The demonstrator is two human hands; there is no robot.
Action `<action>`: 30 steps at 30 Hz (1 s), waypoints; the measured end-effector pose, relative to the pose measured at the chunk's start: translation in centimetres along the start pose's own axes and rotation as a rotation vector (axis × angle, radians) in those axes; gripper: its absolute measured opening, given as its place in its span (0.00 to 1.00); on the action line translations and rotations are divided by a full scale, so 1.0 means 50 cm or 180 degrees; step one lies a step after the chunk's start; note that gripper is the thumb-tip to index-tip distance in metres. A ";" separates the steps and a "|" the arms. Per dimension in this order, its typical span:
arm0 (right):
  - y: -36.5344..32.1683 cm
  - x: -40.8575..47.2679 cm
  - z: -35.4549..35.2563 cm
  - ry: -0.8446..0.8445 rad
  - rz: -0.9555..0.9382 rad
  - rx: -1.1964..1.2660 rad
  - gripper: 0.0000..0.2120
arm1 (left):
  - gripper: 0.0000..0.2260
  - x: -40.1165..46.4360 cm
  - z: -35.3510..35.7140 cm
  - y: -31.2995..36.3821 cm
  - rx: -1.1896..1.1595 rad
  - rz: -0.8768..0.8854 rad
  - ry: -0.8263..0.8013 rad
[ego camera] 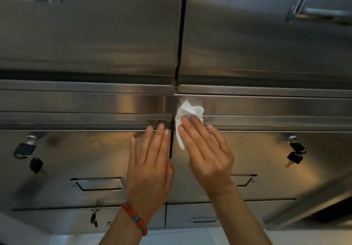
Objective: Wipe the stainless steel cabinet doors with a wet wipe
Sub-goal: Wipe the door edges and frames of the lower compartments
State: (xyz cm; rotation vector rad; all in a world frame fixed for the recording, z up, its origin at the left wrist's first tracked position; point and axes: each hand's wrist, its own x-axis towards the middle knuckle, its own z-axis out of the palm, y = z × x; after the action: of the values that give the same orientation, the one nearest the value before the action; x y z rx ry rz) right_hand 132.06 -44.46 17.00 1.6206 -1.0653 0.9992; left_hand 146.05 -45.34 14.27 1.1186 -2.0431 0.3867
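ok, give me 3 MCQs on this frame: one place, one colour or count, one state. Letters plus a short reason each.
1. Where is the wet wipe?
A. at the top of the right door, by the centre gap
B. hanging on the left padlock
C. on the floor

2. What colour are most beads of the bracelet on the left wrist?
A. green
B. red
C. white

3. How does the left hand lie?
A. curled round a key
B. gripping a recessed handle
C. fingers straight, flat on the left door

Answers:
1. A: the right hand presses the wipe at the top of the right door, beside the gap.
2. B: red beads, with a few blue ones.
3. C: straight fingers rest on the left door; nothing is held.
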 end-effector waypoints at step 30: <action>0.004 0.005 -0.010 -0.0132 0.0146 0.0345 0.12 | 0.24 -0.001 0.006 0.004 0.0037 -0.0007 0.0060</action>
State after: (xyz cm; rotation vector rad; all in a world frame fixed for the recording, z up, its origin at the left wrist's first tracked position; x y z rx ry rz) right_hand 131.88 -44.07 17.41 1.7175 -1.0969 1.0739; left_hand 145.78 -45.35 14.05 1.1200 -2.0255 0.4070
